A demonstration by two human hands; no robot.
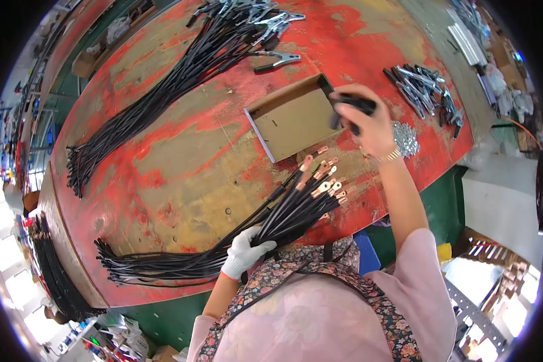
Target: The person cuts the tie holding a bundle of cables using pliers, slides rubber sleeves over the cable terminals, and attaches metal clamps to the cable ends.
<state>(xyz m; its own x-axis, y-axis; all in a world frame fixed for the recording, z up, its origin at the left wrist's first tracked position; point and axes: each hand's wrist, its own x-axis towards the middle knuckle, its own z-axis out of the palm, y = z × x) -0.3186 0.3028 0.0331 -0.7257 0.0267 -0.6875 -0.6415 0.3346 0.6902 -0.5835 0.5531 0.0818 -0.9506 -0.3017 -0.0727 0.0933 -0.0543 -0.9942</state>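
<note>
My left hand, in a white glove, is closed on a bundle of black cables at the table's near edge. Copper lugs tip the cables' right ends, while their tails stretch left across the table. My bare right hand grips short black pieces above the right end of an open cardboard box. Motion blurs these pieces, so their exact kind is unclear. A few small dark bits lie inside the box.
Black cables with metal clamps lie across the far side of the worn red table. At the right are loose clamps and a pile of small silvery parts. More black cables hang beyond the left edge.
</note>
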